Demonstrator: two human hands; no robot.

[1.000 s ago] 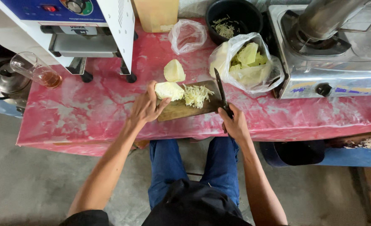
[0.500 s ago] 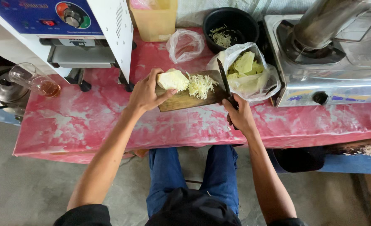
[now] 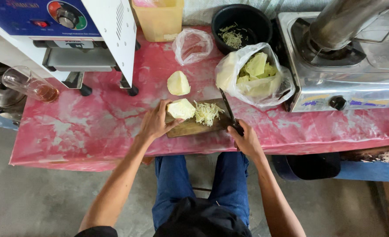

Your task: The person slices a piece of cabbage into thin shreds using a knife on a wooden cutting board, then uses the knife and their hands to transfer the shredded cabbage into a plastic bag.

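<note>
A small wooden cutting board (image 3: 190, 128) lies near the front edge of a table covered in a red-and-white cloth (image 3: 93, 127). My left hand (image 3: 156, 122) presses on a pale cabbage wedge (image 3: 181, 108) at the board's left. A heap of shredded cabbage (image 3: 207, 113) sits beside the wedge. My right hand (image 3: 247, 139) grips the handle of a dark knife (image 3: 227, 110), whose blade points away from me along the board's right side. Another cabbage piece (image 3: 178, 83) rests on the cloth behind the board.
A clear plastic bag of cabbage chunks (image 3: 256, 74) leans by a steel gas stove (image 3: 348, 66). A black bowl (image 3: 243, 24) holds shreds. An empty bag (image 3: 192, 44), a yellow tub (image 3: 159, 19), a white-and-blue machine (image 3: 71, 30) and a glass jug (image 3: 30, 83) stand left.
The view has shifted and pulled closer. My left hand stays on the cabbage wedge and my right hand keeps the knife by the board's right side.
</note>
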